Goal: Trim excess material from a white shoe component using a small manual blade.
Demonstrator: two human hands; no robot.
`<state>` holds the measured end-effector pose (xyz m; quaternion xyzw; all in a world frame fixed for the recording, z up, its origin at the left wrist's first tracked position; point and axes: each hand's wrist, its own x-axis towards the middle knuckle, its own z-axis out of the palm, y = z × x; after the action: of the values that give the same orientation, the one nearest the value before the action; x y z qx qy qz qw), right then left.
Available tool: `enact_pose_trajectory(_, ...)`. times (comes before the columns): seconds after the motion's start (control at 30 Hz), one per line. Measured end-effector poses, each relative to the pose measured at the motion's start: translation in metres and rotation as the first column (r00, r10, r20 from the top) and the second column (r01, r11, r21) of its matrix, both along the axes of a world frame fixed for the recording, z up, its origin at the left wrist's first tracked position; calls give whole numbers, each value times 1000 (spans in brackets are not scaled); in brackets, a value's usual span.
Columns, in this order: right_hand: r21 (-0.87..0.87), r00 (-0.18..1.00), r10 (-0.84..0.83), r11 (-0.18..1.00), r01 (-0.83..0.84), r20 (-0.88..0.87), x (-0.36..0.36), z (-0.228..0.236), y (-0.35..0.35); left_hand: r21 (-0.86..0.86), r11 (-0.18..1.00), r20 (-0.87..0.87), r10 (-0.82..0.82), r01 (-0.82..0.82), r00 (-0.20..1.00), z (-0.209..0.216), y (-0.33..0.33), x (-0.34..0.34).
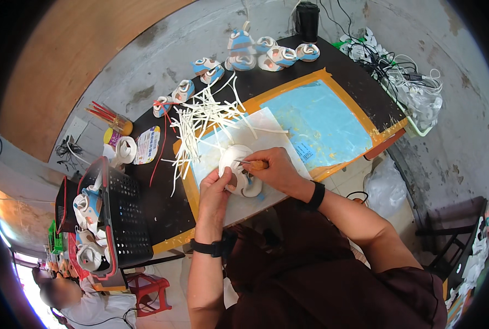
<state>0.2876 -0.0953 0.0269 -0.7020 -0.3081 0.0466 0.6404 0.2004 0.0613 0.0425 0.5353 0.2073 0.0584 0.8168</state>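
My left hand (214,192) grips the side of a small white shoe (234,154) with brown and blue patches, its thumb on the upper. In my right hand (280,171) is an awl-like tool (259,164) with a wooden handle, fingers closed around it. Its thin metal shaft points left onto the shoe; the tip is hard to make out. Under both hands lies a pale white sheet (269,129) on the table. Just beyond the shoe spreads a heap of white lace-like strips (203,118), with a few red ones beside it.
Several small shoes (282,57) line the table's back edge near a black cup (308,22). A blue sheet (324,120) is taped down at right. Left stand a black basket (129,219) of shoes and a jar (122,126). Cables (390,68) crowd the right; a person (99,307) sits lower left.
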Motion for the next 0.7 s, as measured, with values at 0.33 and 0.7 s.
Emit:
enact_pose_trajectory(0.33,-108,998,60,992,-60,1,8,9,-1,107,987,100,-132,121,986,-7,2,-5)
enact_pose_trajectory(0.7,-363,980,-47,925,115,191,-5,20,5,341,940,174,-86,22,981,4,-20,-6)
